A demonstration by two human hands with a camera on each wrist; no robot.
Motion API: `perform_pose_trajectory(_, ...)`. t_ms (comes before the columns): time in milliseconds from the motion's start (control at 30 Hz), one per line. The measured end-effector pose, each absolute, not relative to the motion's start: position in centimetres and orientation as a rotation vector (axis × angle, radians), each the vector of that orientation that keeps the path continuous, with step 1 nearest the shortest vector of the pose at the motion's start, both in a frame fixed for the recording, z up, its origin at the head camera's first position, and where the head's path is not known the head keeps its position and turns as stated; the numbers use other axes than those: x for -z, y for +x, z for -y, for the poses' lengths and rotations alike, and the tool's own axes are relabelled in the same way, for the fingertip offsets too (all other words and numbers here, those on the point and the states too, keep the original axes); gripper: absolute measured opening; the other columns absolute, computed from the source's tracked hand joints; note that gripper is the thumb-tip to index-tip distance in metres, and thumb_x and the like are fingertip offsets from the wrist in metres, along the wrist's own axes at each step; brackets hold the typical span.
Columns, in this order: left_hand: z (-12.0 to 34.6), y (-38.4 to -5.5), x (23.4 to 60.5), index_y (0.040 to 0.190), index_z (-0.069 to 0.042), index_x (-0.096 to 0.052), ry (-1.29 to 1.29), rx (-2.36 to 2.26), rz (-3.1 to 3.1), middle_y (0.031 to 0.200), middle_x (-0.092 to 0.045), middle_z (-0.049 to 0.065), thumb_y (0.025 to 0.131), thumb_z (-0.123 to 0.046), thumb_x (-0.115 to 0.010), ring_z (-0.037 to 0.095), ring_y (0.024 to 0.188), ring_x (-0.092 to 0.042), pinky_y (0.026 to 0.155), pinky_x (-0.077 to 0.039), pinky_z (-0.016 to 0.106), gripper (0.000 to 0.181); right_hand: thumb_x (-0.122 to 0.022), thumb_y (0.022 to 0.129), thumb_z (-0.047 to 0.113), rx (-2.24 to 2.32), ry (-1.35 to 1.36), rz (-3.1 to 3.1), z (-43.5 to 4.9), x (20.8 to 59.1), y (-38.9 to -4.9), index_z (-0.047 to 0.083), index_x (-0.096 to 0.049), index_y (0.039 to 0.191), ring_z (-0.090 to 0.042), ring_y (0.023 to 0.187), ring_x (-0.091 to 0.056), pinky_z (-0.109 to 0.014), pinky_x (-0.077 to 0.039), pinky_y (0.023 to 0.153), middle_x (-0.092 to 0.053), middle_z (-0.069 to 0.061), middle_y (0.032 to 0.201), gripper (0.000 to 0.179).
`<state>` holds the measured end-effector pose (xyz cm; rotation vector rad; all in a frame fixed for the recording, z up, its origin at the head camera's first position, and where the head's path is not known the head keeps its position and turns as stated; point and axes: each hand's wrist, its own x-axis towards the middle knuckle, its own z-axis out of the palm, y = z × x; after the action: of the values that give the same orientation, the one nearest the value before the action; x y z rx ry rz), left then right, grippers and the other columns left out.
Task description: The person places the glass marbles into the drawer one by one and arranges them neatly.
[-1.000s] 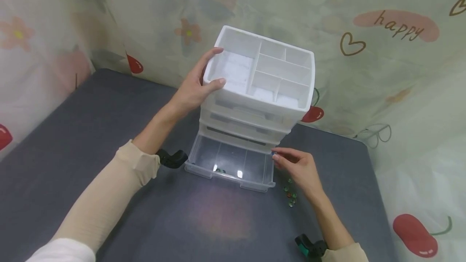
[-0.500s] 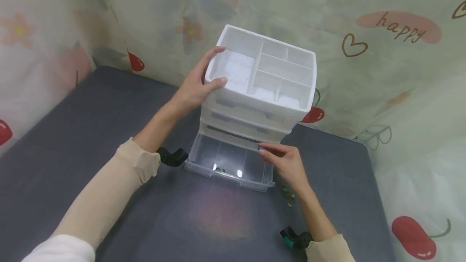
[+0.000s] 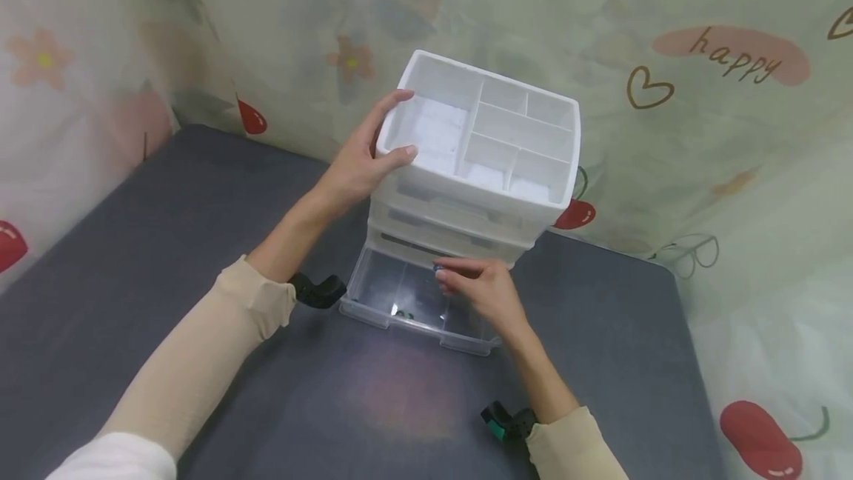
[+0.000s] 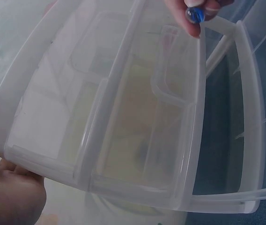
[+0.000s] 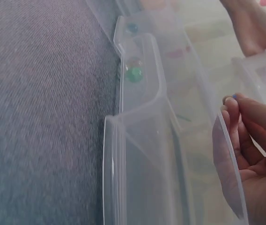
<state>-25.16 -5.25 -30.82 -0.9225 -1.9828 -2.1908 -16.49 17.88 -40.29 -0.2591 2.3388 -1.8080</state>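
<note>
A white plastic drawer unit stands on the table with its bottom drawer pulled out. My left hand grips the left edge of its divided top tray, thumb over the near rim. Between thumb and fingertips, my right hand pinches a blue glass marble above the drawer, around its middle section. Small green marbles lie in that drawer near its front wall; the right wrist view shows a green marble and a bluish marble farther along behind the clear plastic.
The drawer unit's two upper drawers are closed. A dark grey cloth covers the table. Behind it hangs a printed curtain. Black wrist devices sit on both forearms.
My right hand has moved left with the blue marble, from the drawer's right edge to over its middle. Its forearm now covers the loose marbles on the table. The left hand keeps its grip.
</note>
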Motion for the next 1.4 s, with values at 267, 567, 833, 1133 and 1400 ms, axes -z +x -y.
perform_pose_trajectory(267, 5.5, -25.3, 30.9, 0.141, -0.013, -0.026, -0.919, 2.174, 2.003, 0.138, -0.025, 0.015, 0.087, -0.003, -0.056, 0.032, 0.115, -0.036, 0.085, -0.037, 0.036, 0.063, -0.071, 0.079, 0.021, 1.786, -0.168, -2.311, -16.5, 41.8, -17.7, 0.006, -0.070, 0.103, -0.030, 0.078, -0.065, -0.039, -0.051, 0.070, -0.069, -0.009, 0.086, 0.028)
perform_pose_trajectory(567, 5.5, -25.2, 31.0, 0.141, -0.013, -0.025, -0.914, 2.170, 2.010, 0.137, -0.027, 0.013, 0.087, -0.004, -0.056, 0.033, 0.113, -0.037, 0.083, -0.038, 0.036, 0.063, -0.071, 0.078, 0.012, 1.743, -0.130, -2.213, -14.6, 42.8, -18.6, 0.002, -0.069, 0.102, -0.026, 0.077, -0.066, -0.035, -0.052, 0.068, -0.068, -0.012, 0.087, 0.026)
perform_pose_trajectory(833, 5.4, -25.0, 31.1, 0.142, -0.013, -0.025, -0.917, 2.159, 2.011, 0.138, -0.028, 0.008, 0.088, -0.004, -0.055, 0.033, 0.113, -0.038, 0.083, -0.039, 0.035, 0.062, -0.070, 0.079, 0.006, 1.694, -0.102, -2.150, -14.0, 43.1, -19.0, -0.004, -0.066, 0.104, -0.029, 0.079, -0.065, -0.036, -0.051, 0.070, -0.066, -0.020, 0.092, 0.028)
perform_pose_trajectory(1133, 5.3, -25.1, 31.0, 0.141, -0.011, -0.025, -0.926, 2.171, 1.990, 0.136, -0.028, 0.017, 0.087, -0.003, -0.056, 0.034, 0.113, -0.036, 0.085, -0.037, 0.035, 0.062, -0.069, 0.079, 0.006, 1.619, -0.010, -2.184, -13.8, 44.2, -19.4, 0.001, -0.069, 0.101, -0.023, 0.072, -0.067, -0.032, -0.052, 0.066, -0.068, -0.013, 0.081, 0.023)
perform_pose_trajectory(1400, 5.2, -25.1, 31.0, 0.141, -0.011, -0.026, -0.924, 2.182, 1.979, 0.133, -0.029, 0.019, 0.087, -0.003, -0.056, 0.034, 0.113, -0.037, 0.084, -0.038, 0.036, 0.062, -0.068, 0.080, 0.005, 1.638, 0.010, -2.139, -13.9, 44.5, -19.7, 0.000, -0.068, 0.101, -0.023, 0.072, -0.067, -0.033, -0.052, 0.066, -0.068, -0.015, 0.082, 0.021)
